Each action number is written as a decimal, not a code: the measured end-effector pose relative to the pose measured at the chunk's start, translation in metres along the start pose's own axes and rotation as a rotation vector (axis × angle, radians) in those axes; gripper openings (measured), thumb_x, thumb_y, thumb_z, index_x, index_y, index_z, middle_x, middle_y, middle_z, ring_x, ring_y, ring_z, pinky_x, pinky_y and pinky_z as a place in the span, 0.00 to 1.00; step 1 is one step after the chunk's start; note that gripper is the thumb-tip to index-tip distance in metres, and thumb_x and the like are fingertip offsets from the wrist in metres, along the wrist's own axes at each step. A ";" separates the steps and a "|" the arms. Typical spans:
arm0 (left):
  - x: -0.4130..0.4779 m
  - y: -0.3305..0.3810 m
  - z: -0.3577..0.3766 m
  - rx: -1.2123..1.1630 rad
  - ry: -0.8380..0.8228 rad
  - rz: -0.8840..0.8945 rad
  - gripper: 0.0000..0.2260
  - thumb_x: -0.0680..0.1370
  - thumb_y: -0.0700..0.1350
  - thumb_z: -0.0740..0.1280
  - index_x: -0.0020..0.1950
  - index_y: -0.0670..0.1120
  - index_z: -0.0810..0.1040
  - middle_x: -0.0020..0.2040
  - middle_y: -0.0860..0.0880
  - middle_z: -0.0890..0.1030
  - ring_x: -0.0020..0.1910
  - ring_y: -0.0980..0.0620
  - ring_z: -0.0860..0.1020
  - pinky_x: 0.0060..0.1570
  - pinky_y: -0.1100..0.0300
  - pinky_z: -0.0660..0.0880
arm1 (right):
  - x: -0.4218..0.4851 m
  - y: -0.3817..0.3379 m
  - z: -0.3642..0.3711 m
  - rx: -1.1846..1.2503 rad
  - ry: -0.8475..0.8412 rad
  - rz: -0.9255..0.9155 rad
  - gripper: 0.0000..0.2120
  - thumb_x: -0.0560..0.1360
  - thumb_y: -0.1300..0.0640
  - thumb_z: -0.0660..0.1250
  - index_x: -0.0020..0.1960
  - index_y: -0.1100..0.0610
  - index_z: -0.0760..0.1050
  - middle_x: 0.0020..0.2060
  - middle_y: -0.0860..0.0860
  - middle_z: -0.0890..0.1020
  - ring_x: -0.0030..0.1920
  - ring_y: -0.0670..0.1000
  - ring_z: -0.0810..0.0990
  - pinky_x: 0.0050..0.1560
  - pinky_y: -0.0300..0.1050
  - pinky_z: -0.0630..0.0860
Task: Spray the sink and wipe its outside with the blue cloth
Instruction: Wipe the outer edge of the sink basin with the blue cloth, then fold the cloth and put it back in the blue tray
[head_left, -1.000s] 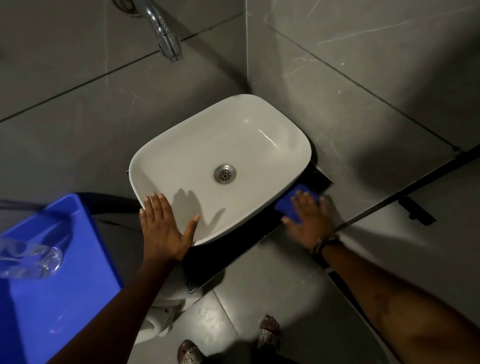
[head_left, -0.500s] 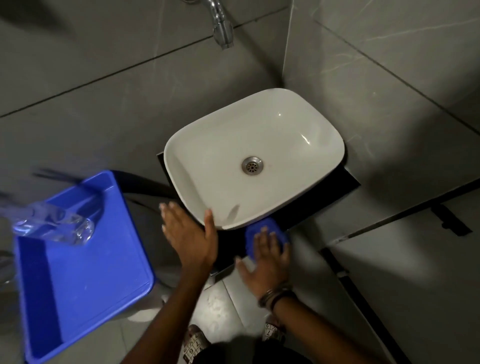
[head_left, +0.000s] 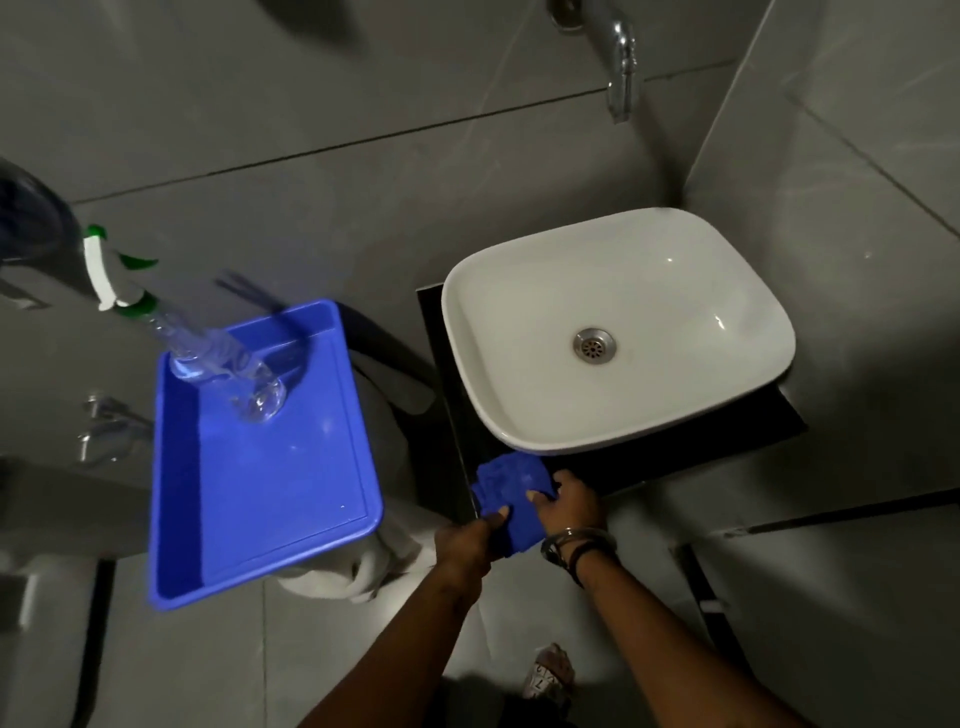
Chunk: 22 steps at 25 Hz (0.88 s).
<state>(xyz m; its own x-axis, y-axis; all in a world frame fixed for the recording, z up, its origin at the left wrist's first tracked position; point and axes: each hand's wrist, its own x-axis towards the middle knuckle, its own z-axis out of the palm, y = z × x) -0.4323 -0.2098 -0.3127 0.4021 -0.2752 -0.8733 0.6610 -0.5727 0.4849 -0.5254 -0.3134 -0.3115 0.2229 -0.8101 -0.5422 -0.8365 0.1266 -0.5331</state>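
A white basin sink (head_left: 618, 332) rests on a black counter slab (head_left: 727, 441), with a metal drain in its bowl. The blue cloth (head_left: 511, 493) hangs crumpled just below the sink's near left corner, off the counter's front edge. Both hands grip it: my left hand (head_left: 465, 540) pinches its lower left edge, and my right hand (head_left: 571, 506) holds its right side. A clear spray bottle (head_left: 208, 353) with a white and green trigger head lies tilted in a blue tray (head_left: 260, 499) at the left.
A chrome tap (head_left: 621, 67) sticks out of the grey tiled wall above the sink. The tray rests on something white draped with cloth (head_left: 363, 566). A second tap (head_left: 104, 431) is on the far left wall. A sandalled foot (head_left: 550, 675) stands on the tiled floor.
My left hand has left the sink rim and taken hold of the cloth. My right hand drew the cloth leftward along the sink's front. The view swung left, showing the whole tray.
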 end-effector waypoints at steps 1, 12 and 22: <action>-0.001 0.000 0.000 -0.013 0.015 -0.002 0.21 0.69 0.45 0.79 0.57 0.37 0.79 0.52 0.39 0.84 0.45 0.44 0.82 0.34 0.58 0.73 | 0.000 -0.001 0.004 0.063 -0.021 0.037 0.09 0.71 0.54 0.71 0.46 0.60 0.77 0.47 0.61 0.83 0.49 0.60 0.82 0.51 0.53 0.80; -0.025 0.057 -0.169 -0.110 -0.040 0.160 0.05 0.73 0.37 0.74 0.38 0.42 0.79 0.34 0.43 0.84 0.31 0.48 0.81 0.30 0.59 0.79 | -0.063 -0.123 0.072 0.614 -0.312 0.160 0.14 0.66 0.70 0.74 0.30 0.61 0.71 0.29 0.55 0.76 0.29 0.51 0.75 0.25 0.34 0.74; 0.044 0.091 -0.304 0.775 0.410 0.341 0.11 0.74 0.50 0.71 0.46 0.43 0.77 0.47 0.42 0.80 0.49 0.41 0.80 0.42 0.54 0.73 | -0.084 -0.232 0.226 -0.126 -0.100 -0.090 0.08 0.71 0.59 0.66 0.35 0.62 0.76 0.42 0.63 0.81 0.44 0.61 0.80 0.40 0.46 0.72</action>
<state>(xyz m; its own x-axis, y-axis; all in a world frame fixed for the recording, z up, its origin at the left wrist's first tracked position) -0.1621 -0.0394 -0.2922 0.7853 -0.3141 -0.5335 -0.0806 -0.9062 0.4150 -0.2366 -0.1456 -0.2891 0.3434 -0.7532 -0.5611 -0.8654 -0.0217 -0.5006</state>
